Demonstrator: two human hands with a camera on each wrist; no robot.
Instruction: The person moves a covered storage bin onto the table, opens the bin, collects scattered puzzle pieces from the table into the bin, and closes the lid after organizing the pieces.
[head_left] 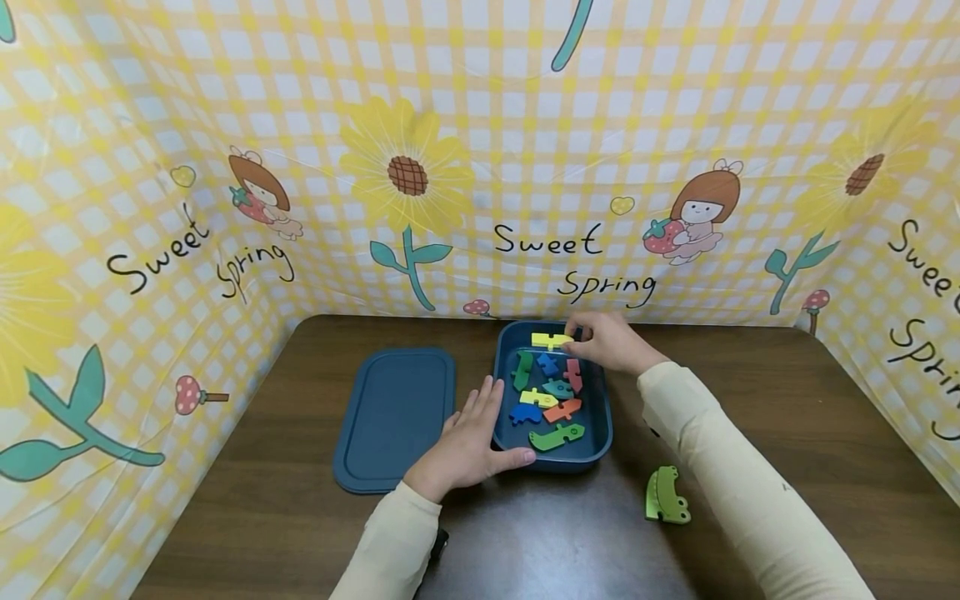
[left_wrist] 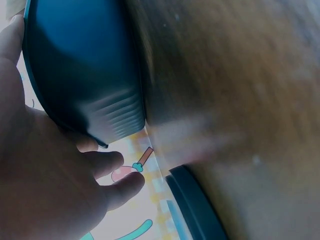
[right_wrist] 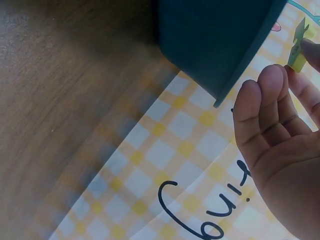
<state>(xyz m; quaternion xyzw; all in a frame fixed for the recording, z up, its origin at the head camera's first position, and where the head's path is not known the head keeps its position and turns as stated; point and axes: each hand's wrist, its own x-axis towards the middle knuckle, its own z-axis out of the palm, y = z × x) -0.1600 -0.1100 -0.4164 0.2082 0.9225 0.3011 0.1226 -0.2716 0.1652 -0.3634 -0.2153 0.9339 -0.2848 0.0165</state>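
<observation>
A yellow piece (head_left: 550, 342) is hanging in the person's grip over the top end of the box, right of the frame's centre; whether it is also touching the box is hard to tell. The right hand (head_left: 611, 340) is pinching one end of it between thumb and fingertip, probably because so small and flat a shape is offering little else to hold. In the right wrist view the other fingers are curving loosely beside it, seemingly to leave it clear.

Below it, the dark blue box (head_left: 596, 435) is holding more coloured pieces, among them a second yellow piece (head_left: 537, 399), an orange piece (head_left: 562, 409) and a long green piece (head_left: 557, 437). They are lying spread out, so most shapes are showing separately.

The left hand (head_left: 467, 442), well apart from the right, is resting against the box's left side, fingers extended and thumb reaching to the near rim; it is clamping nothing and is likely steadying the box.

Left of the box, the matching lid (head_left: 397, 421) is lying flat, presumably set aside to leave the opening free. Toward the lower right, a light-green figure (head_left: 665, 497) is sitting on the worktop (head_left: 255, 492), outside the box. Behind everything, a checked cloth (head_left: 480, 125) is screening the upper frame.
</observation>
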